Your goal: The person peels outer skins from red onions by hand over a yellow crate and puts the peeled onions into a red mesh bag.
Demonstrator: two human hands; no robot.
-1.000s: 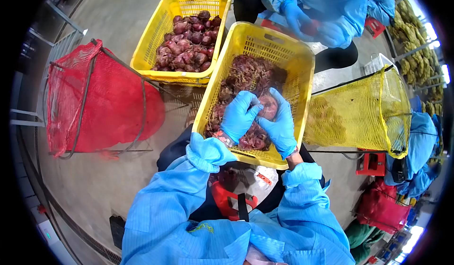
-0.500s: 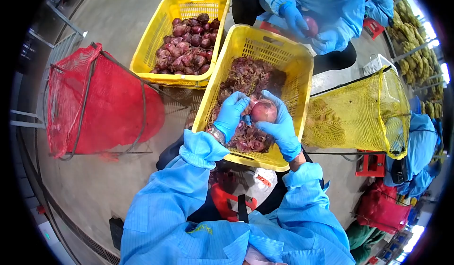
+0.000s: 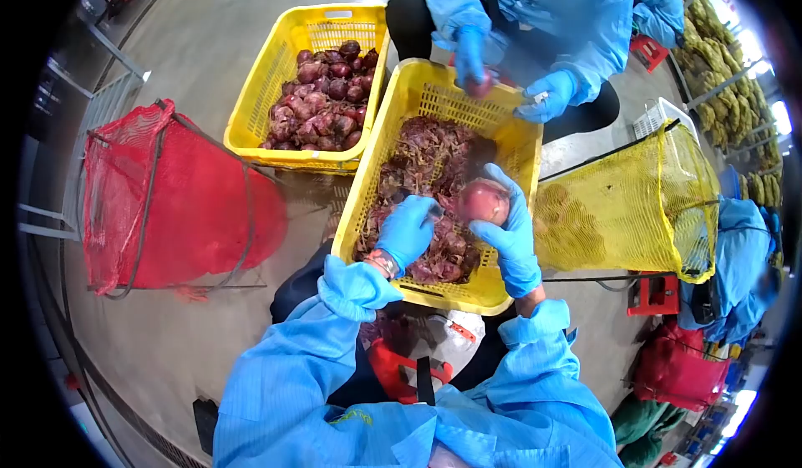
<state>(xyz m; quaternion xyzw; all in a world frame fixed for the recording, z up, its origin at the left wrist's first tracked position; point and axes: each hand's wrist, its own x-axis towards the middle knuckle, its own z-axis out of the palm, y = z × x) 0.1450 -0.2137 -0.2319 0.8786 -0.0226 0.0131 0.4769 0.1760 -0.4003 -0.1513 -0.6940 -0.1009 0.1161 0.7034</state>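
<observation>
A red onion (image 3: 485, 201) sits in the curled fingers of my blue-gloved right hand (image 3: 514, 238), above the right part of the near yellow crate (image 3: 344, 238). My left hand (image 3: 407, 232), also in a blue glove, is closed over the crate's left side, apart from the onion. Something small and dark shows at its fingertips, too unclear to name. Beneath both hands, loose dry onion skins (image 3: 426, 155) cover the crate's bottom.
Whole red onions (image 3: 322, 104) fill another yellow crate (image 3: 242, 125) behind. A red mesh bag (image 3: 192, 200) stands left, a yellow mesh bag (image 3: 626, 205) right. Across the crate, a co-worker's gloved hands (image 3: 547, 96) are near a blurred onion.
My left hand has come away from the onion, down and to the left. My right hand has shifted slightly right with the onion. The co-worker's hands have moved apart.
</observation>
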